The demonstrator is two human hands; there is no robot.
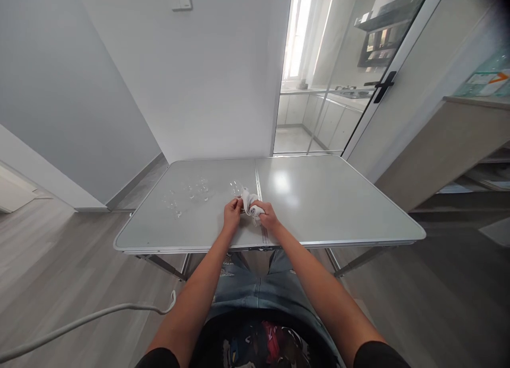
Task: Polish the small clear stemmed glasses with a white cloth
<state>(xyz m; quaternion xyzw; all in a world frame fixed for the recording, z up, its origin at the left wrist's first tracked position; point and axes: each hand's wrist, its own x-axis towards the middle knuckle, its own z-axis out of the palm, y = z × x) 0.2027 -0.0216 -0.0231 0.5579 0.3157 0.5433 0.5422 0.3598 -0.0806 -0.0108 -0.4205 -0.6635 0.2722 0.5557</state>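
Near the middle of the table my left hand [232, 213] is closed, its fingers pinching the lower part of a clear glass [235, 187]. My right hand [268, 215] grips a crumpled white cloth [251, 202], which bunches up against the glass and my left fingertips. Part of the glass is hidden behind the cloth and fingers. To the left, several more clear glasses [204, 189] stand on the tabletop; they are so transparent that their exact shape is hard to make out.
A pale folding table [319, 208] with a metal rim and a centre seam lies before me. Behind it are a white wall [215, 81] and a glass door [338, 65] with a black handle. A wooden shelf [450, 139] stands right; a grey cable [99, 310] hangs lower left.
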